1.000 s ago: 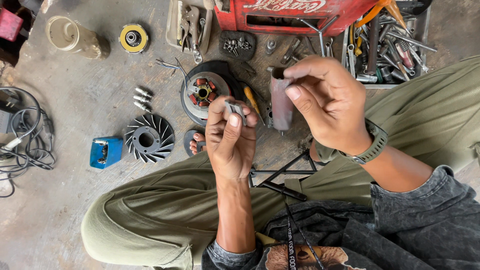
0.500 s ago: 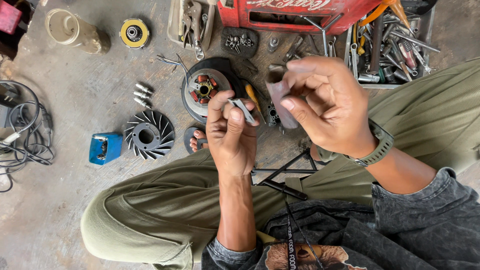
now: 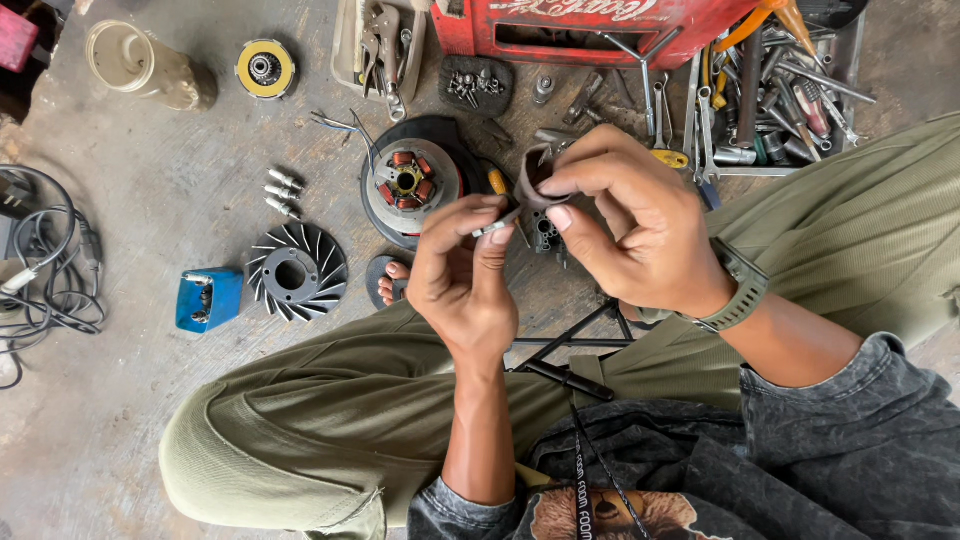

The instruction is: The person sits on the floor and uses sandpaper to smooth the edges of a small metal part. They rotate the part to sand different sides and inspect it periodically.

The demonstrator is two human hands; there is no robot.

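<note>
My left hand (image 3: 462,272) pinches a small grey metal pin (image 3: 497,226) between thumb and fingertips. My right hand (image 3: 630,222), with a green watch on its wrist, grips a short dark metal sleeve (image 3: 533,178) by its rim, the open end up. The pin's tip sits just below and left of the sleeve, nearly touching it. Both hands hover above a round stator with copper coils (image 3: 408,184) lying on the concrete floor. My legs in olive trousers are crossed beneath.
On the floor: a finned cooling fan (image 3: 296,272), a blue box (image 3: 208,299), three bolts (image 3: 281,193), a yellow-rimmed disc (image 3: 266,68), a beige jug (image 3: 142,64), black cables (image 3: 45,270), a red crate (image 3: 600,25), and a tray of wrenches (image 3: 770,90).
The two hands have drawn together: the left hand brought the pin up to the sleeve, and the right hand tilted the sleeve toward it.
</note>
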